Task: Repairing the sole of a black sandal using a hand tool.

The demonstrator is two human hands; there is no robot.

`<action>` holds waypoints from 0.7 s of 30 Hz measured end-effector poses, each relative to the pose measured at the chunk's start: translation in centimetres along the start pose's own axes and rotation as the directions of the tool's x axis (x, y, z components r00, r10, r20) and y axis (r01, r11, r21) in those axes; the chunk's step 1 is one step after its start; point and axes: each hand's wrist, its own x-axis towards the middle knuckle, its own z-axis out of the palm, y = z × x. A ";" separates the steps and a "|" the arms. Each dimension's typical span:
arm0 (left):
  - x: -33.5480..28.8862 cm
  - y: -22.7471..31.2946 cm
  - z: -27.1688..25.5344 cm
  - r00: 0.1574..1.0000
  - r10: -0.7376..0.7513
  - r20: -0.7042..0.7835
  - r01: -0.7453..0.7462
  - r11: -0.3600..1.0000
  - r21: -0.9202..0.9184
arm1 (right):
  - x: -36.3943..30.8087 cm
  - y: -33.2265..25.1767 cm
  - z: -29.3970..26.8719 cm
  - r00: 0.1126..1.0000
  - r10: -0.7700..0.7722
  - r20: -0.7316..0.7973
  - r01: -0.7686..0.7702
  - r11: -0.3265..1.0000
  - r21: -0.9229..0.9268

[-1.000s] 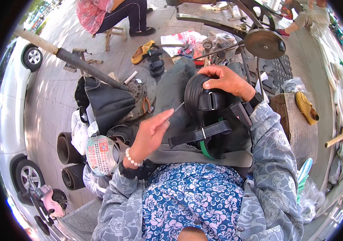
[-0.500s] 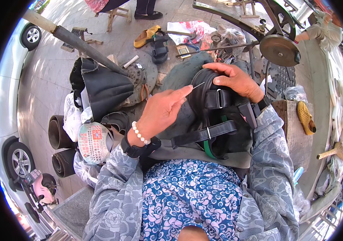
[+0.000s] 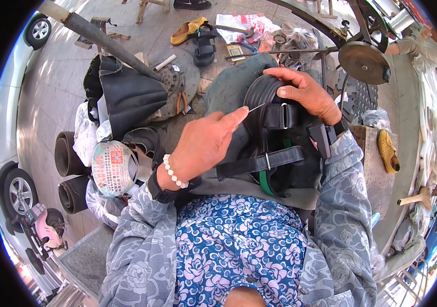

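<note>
A black strapped sandal (image 3: 283, 116) with buckles lies on the dark cloth over my lap, its toe end away from me. My right hand (image 3: 310, 97) grips that end, thumb on top and fingers over the far edge. In my left hand (image 3: 203, 140) a thin metal needle-like tool (image 3: 257, 107) is pinched, its tip at the sandal's left rim. Whether the tip has gone into the rim I cannot tell. One loose strap (image 3: 286, 155) runs across the near part, above a green strip (image 3: 264, 181).
A pole (image 3: 111, 46) slants in from the upper left beside black sheet material (image 3: 131, 89). Orange-handled pliers (image 3: 181, 97) lie behind my left hand. A machine with a round wheel (image 3: 364, 62) stands far right. A yellow shoe (image 3: 388, 152) rests on the wooden surface at right.
The whole view has tilted slightly, so the surroundings sit higher. Both hands keep nearly the same hold, and the tool's tip stays at the sandal's rim.
</note>
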 end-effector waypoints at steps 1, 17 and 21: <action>-0.2 0.1 0.1 1.000 -0.002 0.000 0.002 1.000 -0.004 | 0.0 0.1 0.0 1.000 0.003 0.000 -0.003 1.000 0.029; -2.8 0.7 1.4 0.998 -0.033 0.052 0.034 0.999 -0.023 | 0.0 -0.3 0.3 1.000 -0.008 -0.025 0.008 1.000 0.003; -3.0 0.9 1.6 0.998 -0.039 0.051 0.041 0.999 -0.022 | 0.0 -0.2 0.2 0.999 -0.021 -0.026 0.021 1.000 -0.011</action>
